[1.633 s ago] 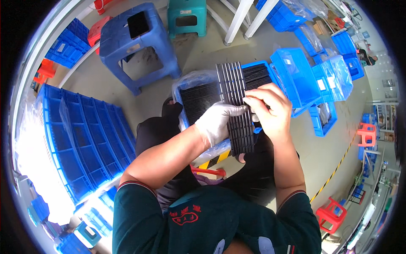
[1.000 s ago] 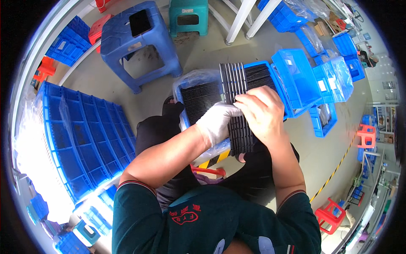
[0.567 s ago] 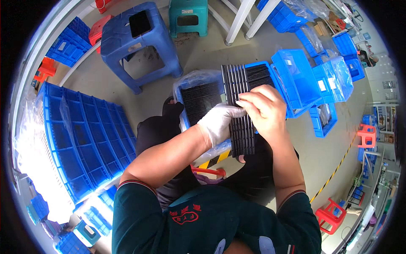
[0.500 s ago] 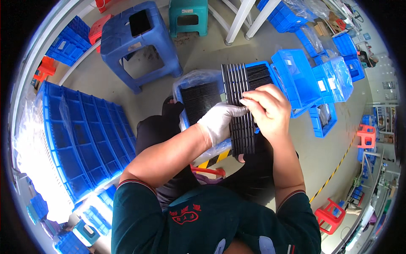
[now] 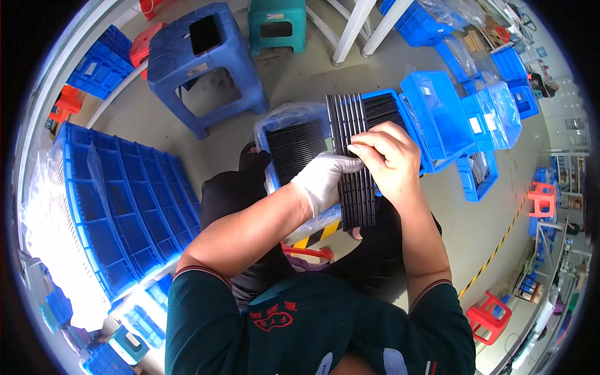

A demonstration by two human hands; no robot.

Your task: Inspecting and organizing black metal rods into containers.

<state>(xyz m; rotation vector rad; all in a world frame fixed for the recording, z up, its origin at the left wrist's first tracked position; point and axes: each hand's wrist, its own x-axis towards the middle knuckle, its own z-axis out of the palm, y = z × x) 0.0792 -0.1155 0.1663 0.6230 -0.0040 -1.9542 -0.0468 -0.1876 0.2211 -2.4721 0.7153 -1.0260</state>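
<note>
My left hand point(image 5: 324, 182), in a white glove, is closed round a row of long, thin black strips point(image 5: 357, 197) lying side by side, its thumb across their top. My bare right hand point(image 5: 392, 159) is over the right side of the strips, thumb and forefinger pinched together at their upper face. Whatever may be between those fingertips is too small to make out. Under the strips stand two blue crates. The left crate point(image 5: 270, 170) is lined with clear plastic and packed with black strips point(image 5: 295, 150); more black strips point(image 5: 381, 111) fill the right crate point(image 5: 407, 117).
A blue stool point(image 5: 165, 59) with a dark flat phone-like slab point(image 5: 205, 35) stands ahead on the left, beside a green stool point(image 5: 278, 47). Stacked blue crates point(image 5: 125, 206) rise at my left. More blue bins point(image 5: 437, 115) stand on the right, near red stools point(image 5: 487, 317).
My right hand has shifted slightly left across the strips, its fingertips still pinched. The left hand and the strips have hardly moved.
</note>
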